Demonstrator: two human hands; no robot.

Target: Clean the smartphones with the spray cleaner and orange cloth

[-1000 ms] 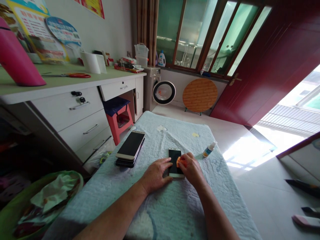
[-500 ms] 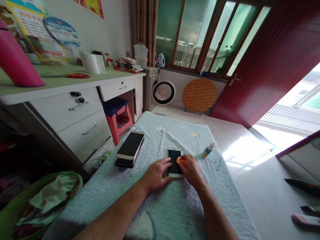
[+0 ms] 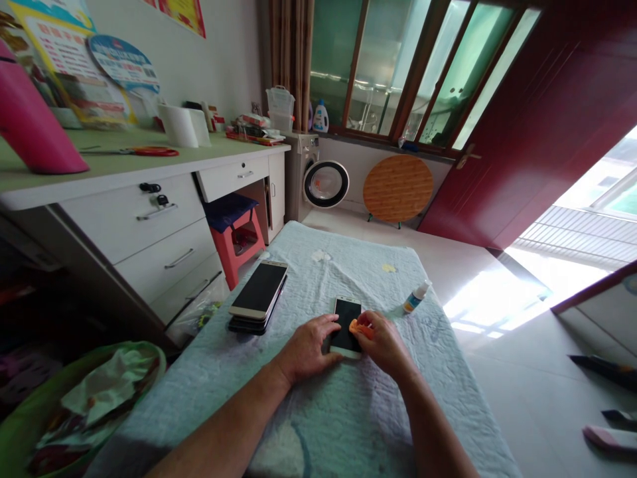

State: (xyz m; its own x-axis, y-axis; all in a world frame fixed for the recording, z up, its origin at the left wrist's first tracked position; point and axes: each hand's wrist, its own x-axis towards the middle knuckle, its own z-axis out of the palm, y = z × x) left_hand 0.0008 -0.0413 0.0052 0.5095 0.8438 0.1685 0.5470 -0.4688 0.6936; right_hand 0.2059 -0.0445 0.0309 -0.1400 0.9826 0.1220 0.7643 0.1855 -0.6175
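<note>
A smartphone (image 3: 346,313) with a dark screen and pale borders lies face up on the cloth-covered table (image 3: 368,269). My left hand (image 3: 311,345) holds its left side, fingertips at the edge and thumb near the lower end. Pinched in the fingers of my right hand (image 3: 385,342) is a small orange cloth (image 3: 357,327), pressed against the right part of the screen. To the left rests a stack of several phones (image 3: 259,292), the top one gold-rimmed. A small spray bottle (image 3: 416,297) with a white cap is right of my right hand.
A white desk (image 3: 149,219) with drawers runs along the left, a red stool (image 3: 231,245) partly under it. At lower left stands a green bin (image 3: 154,372) holding crumpled paper. A washing machine (image 3: 300,176) with its door open and a round wooden tabletop (image 3: 398,189) are farther back.
The phone has turned slightly, its lower end shifting left. My right hand has moved the orange cloth a little left and down on the screen. My left hand stays at the phone's edge.
</note>
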